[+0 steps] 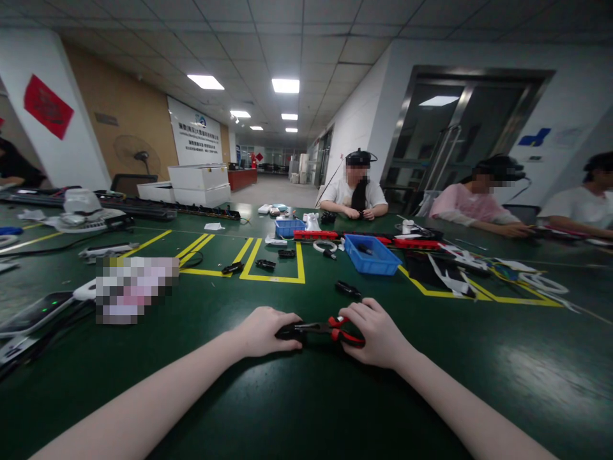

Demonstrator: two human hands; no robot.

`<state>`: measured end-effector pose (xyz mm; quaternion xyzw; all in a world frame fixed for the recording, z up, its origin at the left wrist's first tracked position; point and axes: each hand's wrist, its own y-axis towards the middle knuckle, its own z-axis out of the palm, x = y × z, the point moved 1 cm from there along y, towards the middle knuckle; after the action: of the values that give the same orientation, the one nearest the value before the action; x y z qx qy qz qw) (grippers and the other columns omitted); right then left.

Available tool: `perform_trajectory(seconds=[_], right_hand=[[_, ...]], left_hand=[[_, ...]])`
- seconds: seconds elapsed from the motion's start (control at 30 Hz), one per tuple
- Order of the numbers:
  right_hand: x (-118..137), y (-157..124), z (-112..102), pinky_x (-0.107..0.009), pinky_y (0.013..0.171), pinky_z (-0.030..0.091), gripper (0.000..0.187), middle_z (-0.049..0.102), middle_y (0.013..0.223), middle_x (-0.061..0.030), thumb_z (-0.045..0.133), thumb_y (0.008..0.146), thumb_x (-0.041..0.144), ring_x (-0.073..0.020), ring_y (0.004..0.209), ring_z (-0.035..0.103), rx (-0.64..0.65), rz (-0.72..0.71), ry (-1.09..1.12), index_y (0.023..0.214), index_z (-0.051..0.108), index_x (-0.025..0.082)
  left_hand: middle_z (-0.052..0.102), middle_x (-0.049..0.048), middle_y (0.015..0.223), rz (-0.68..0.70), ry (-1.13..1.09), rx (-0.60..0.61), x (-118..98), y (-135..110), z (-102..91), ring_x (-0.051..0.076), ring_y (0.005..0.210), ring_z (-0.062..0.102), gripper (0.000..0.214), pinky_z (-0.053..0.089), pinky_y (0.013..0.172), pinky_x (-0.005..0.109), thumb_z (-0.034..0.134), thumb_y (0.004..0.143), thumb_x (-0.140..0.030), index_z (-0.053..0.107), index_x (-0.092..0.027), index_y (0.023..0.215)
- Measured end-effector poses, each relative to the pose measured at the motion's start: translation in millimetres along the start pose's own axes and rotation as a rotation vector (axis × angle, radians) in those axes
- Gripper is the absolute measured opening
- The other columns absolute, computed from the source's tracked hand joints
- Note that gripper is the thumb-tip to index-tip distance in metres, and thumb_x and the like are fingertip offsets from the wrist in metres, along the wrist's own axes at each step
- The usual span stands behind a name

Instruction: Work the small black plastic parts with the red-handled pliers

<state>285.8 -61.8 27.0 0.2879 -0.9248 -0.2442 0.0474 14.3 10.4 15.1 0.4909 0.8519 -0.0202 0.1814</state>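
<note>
My right hand (376, 329) is closed round the red-and-black handles of a pair of pliers (338, 328), whose jaws point left. My left hand (268, 330) grips a small black part (287, 330) between thumb and fingers, just above the green table. The jaws of the pliers reach that part; whether they are clamped on it I cannot tell. Beyond my right hand lies a similar black part (347, 289). More small black parts, one of them a dark piece (265, 264), rest near the yellow tape outline (272, 279).
A blue bin (371, 259) stands ahead, with a smaller blue basket (290, 227) behind it. Red strips (315, 236), cables and scraps lie across the table (230, 409). To the left are a phone-like device (43, 313) and a white cap (82, 204). A person (357, 191) sits opposite, others at right.
</note>
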Motion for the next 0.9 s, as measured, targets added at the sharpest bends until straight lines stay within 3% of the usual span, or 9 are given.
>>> perform_trajectory(seconds=[0.4, 0.6, 0.9], right_hand=[[-6, 3, 9, -0.044, 0.093, 0.042, 0.039, 0.07, 0.098, -0.0092, 0.069, 0.071, 0.033, -0.0235, 0.088, 0.065, 0.016, -0.026, 0.044, 0.106, 0.061, 0.019], [-8, 5, 7, -0.047, 0.101, 0.039, 0.038, 0.07, 0.098, -0.0095, 0.068, 0.074, 0.036, -0.0235, 0.091, 0.066, 0.055, -0.042, 0.065, 0.106, 0.062, 0.018], [-13, 4, 5, -0.049, 0.101, 0.04, 0.036, 0.07, 0.097, -0.0094, 0.066, 0.075, 0.036, -0.0243, 0.091, 0.066, 0.027, -0.061, 0.056, 0.107, 0.062, 0.019]], left_hand=[[0.074, 0.0032, 0.097, 0.006, 0.06, 0.012, 3, 1, 4.1, 0.021, 0.083, 0.07, 0.044, 0.045, 0.069, 0.026, 0.059, 0.089, -0.054, 0.061, -0.026, 0.123], [0.074, 0.004, 0.101, 0.024, 0.101, 0.018, 1, 0, 3.6, 0.022, 0.085, 0.07, 0.044, 0.047, 0.074, 0.028, 0.057, 0.09, -0.055, 0.061, -0.026, 0.124], [0.073, 0.0037, 0.105, 0.038, 0.093, 0.023, 3, 0, 4.5, 0.023, 0.087, 0.07, 0.045, 0.047, 0.075, 0.03, 0.053, 0.093, -0.057, 0.06, -0.027, 0.126]])
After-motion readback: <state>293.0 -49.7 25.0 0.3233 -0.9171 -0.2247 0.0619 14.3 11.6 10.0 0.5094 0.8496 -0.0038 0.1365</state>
